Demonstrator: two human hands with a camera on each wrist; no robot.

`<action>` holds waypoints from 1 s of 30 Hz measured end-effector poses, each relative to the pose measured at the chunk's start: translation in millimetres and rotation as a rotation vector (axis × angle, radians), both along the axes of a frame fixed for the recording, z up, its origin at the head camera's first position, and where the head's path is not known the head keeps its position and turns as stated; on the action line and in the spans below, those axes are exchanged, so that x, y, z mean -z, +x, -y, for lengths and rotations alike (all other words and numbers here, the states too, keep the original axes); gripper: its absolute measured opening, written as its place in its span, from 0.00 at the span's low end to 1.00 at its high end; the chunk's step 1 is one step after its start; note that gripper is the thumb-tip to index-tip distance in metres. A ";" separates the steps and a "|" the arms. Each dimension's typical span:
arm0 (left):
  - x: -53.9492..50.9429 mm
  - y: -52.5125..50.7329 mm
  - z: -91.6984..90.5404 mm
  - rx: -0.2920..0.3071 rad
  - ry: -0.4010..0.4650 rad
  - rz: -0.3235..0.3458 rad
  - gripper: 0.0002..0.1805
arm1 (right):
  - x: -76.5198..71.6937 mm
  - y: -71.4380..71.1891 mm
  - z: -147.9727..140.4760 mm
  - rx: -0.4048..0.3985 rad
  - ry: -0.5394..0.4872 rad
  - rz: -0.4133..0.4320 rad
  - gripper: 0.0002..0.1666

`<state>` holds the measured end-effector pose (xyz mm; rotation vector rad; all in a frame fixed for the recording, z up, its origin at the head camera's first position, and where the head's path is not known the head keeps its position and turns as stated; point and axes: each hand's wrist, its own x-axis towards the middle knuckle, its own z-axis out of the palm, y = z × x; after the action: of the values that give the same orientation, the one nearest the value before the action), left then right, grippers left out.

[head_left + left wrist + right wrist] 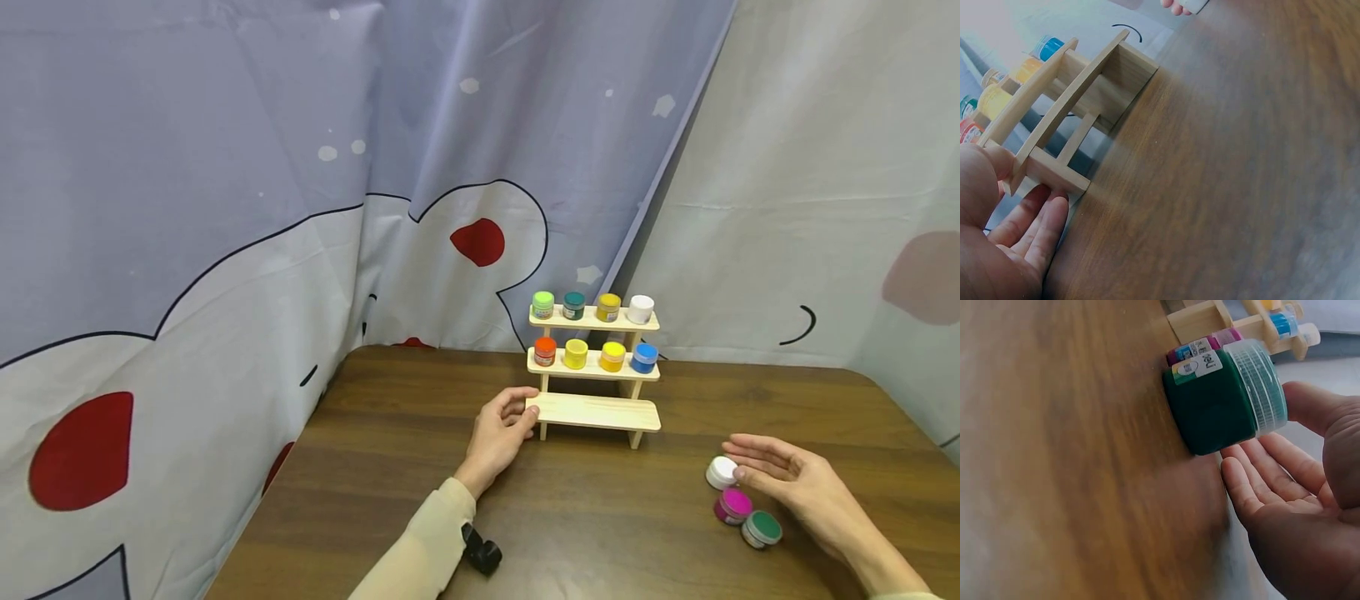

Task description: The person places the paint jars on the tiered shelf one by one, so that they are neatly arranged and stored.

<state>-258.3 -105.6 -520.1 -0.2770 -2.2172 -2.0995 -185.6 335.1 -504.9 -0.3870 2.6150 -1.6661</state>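
A three-tier wooden display stand (592, 410) stands on the table. My left hand (498, 433) grips the left end of its lowest shelf, thumb on top and fingers at the side by the leg (1057, 172). At the right, my right hand (795, 483) reaches beside a white paint jar (722, 472), its thumb close to the lid and its fingers fairly straight. Whether it touches the jar I cannot tell. Just nearer lie a magenta paint jar (733, 506) and a dark green paint jar (761, 529), which in the right wrist view hides part of the magenta one.
The upper tiers carry several paint jars: light green (543, 305), teal (573, 306), ochre (608, 307) and white (641, 309) on top; red (545, 351), two yellows (576, 354) and blue (644, 357) in the middle. A patterned curtain (450, 125) hangs behind the table.
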 end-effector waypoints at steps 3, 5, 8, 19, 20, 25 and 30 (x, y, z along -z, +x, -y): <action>0.3 -0.2 -0.1 -0.002 -0.003 -0.001 0.16 | 3.6 -1.5 -0.1 -0.015 -0.030 0.012 0.29; 0.6 -0.4 -0.1 -0.002 -0.005 -0.003 0.16 | 5.0 -2.1 0.0 -0.025 -0.031 0.008 0.29; 0.9 -0.9 0.0 -0.001 -0.007 -0.008 0.16 | 6.5 -2.8 -0.1 -0.034 -0.021 0.005 0.29; 1.5 -0.8 -0.3 0.002 -0.005 -0.001 0.16 | 11.9 -3.4 -4.0 -0.116 -0.065 0.003 0.31; 1.5 -0.8 -0.4 0.002 -0.004 -0.001 0.16 | 12.2 -3.5 -4.3 -0.126 -0.068 0.000 0.31; 1.6 -0.9 -1.2 -0.005 -0.005 -0.007 0.16 | 12.4 -3.9 -4.3 -0.137 -0.052 -0.003 0.30; 0.6 -0.8 -1.4 -0.007 -0.003 -0.003 0.16 | 12.9 -4.9 -4.1 -0.128 -0.045 0.028 0.27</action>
<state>-259.1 -104.2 -520.7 -0.2717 -2.2164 -2.0908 -190.5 339.1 -517.8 -0.5167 2.4785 -1.6793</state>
